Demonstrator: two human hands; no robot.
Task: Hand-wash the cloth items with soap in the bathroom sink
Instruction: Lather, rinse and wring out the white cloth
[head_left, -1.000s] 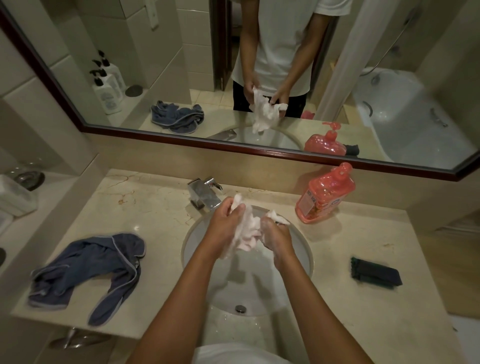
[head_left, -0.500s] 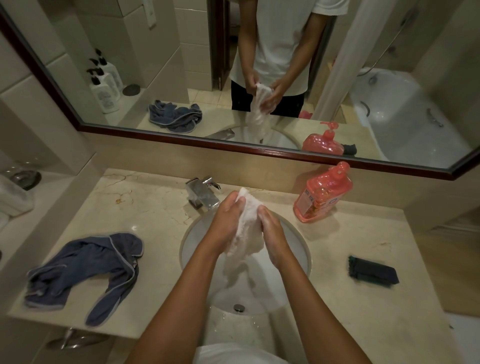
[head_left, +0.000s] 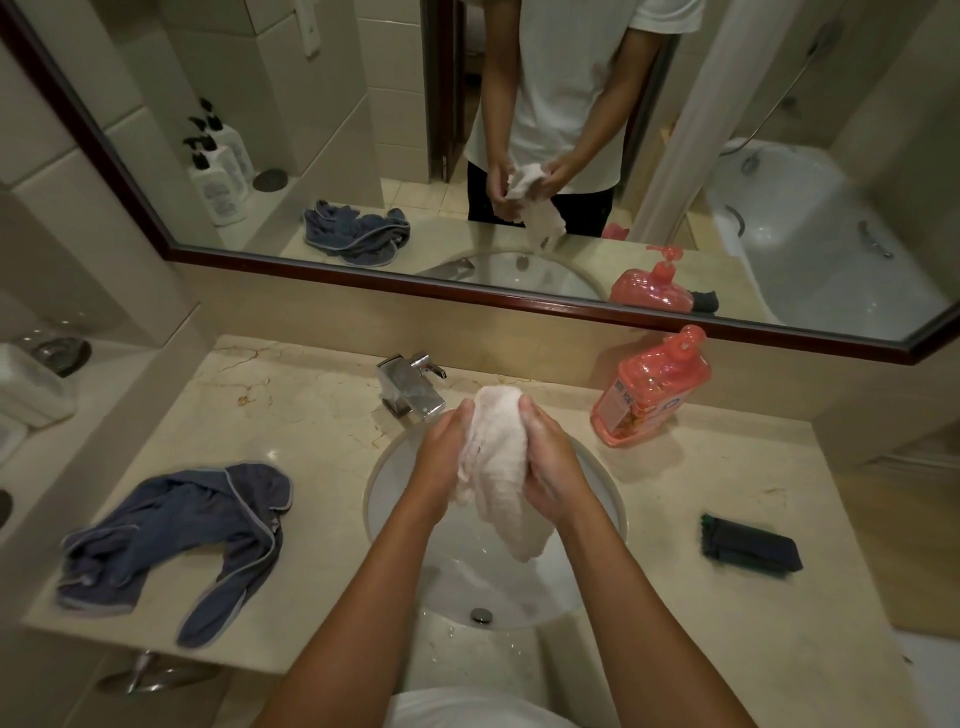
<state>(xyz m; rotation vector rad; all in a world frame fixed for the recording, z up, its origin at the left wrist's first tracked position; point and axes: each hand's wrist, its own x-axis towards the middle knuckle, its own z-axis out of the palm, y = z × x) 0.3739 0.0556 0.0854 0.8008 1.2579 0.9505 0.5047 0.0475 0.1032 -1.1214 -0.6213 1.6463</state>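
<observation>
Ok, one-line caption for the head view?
Both hands, left hand and right hand, grip a white cloth over the sink.

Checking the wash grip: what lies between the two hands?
In the head view, the white cloth is pressed between left hand and right hand, over the sink.
</observation>
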